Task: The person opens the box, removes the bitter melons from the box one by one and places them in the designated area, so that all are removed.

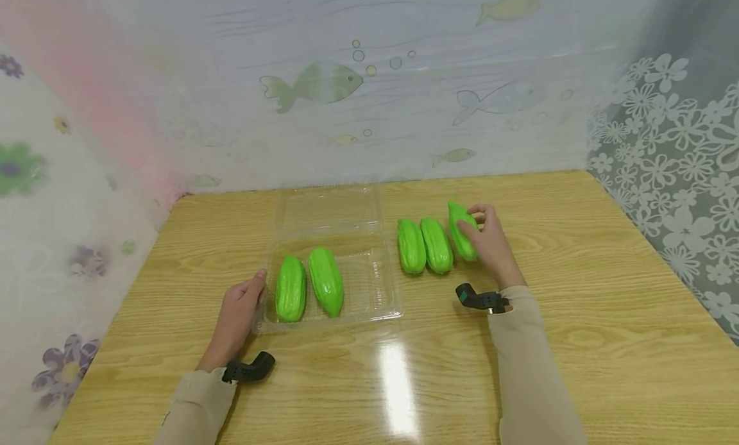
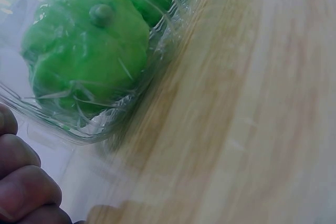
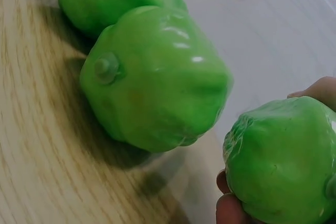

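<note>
Where gourds (image 1: 437, 246) lie, woodgrain table (image 1: 589, 291) (fish-print backdrop (image 1: 404, 111)).

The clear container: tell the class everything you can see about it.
The clear container looks like thin, shiny plastic, roughly rectangular, with ridged sides. Its see-through lid is open, folded back at the far side. It sits on the wood-grained table, with two green fruit-like items lying side by side towards its left. The left hand grips its left edge.
</note>
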### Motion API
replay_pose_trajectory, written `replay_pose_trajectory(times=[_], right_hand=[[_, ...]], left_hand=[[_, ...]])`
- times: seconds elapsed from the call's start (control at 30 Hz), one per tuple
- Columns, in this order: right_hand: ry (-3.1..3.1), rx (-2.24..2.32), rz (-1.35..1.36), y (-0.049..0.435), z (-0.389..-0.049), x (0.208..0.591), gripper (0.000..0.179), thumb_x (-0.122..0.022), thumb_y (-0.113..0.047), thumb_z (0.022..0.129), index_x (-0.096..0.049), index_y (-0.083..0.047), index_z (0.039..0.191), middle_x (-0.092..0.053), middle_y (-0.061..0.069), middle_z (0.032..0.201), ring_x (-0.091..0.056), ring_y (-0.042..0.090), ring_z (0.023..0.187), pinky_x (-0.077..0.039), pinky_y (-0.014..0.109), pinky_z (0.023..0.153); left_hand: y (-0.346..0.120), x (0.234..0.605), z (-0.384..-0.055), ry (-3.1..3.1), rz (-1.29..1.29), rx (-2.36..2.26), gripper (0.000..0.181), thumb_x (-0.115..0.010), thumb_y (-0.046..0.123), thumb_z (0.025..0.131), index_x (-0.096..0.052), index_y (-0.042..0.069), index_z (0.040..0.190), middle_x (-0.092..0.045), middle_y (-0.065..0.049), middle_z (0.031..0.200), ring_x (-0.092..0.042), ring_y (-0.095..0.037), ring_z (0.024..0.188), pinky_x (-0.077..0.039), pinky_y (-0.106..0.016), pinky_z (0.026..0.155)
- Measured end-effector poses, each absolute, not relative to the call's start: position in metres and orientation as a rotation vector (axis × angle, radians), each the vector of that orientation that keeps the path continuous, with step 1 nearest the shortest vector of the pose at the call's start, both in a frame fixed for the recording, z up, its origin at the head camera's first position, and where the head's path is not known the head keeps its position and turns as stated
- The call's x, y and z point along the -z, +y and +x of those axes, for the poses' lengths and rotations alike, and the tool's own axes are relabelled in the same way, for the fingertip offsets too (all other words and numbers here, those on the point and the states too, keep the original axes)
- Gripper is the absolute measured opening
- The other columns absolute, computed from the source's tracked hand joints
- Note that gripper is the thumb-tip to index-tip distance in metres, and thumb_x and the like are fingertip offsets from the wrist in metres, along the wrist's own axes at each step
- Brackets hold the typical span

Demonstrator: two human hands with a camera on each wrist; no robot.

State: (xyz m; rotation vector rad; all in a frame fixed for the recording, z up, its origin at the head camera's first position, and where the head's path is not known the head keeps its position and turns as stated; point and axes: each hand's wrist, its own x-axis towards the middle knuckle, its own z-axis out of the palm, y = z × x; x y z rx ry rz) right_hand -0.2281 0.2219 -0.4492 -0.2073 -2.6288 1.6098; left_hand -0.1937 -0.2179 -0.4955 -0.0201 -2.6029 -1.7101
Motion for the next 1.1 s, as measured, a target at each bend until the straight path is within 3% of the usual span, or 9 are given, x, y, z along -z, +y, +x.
replay_pose_trajectory(times=[1.1], right_hand=[[-2.711, -1.368, -0.162, 0.229, -0.222, 0.464, 0.050, -0.047, -0.045, 0.090, -0.032, -0.013, 0.125, -0.028, 0.018, 0.128, -0.036, 0.034, 0.108, -0.032, 0.052, 0.086]], left_hand=[[-0.211, 0.494, -0.170, -2.604, 0.035, 1.682, 0.061, -0.036, 0.056, 0.089, -0.038, 0.004, 0.058, -0.027, -0.003, 0.049, -0.027, -0.017, 0.042, -0.028, -0.031, 0.040]])
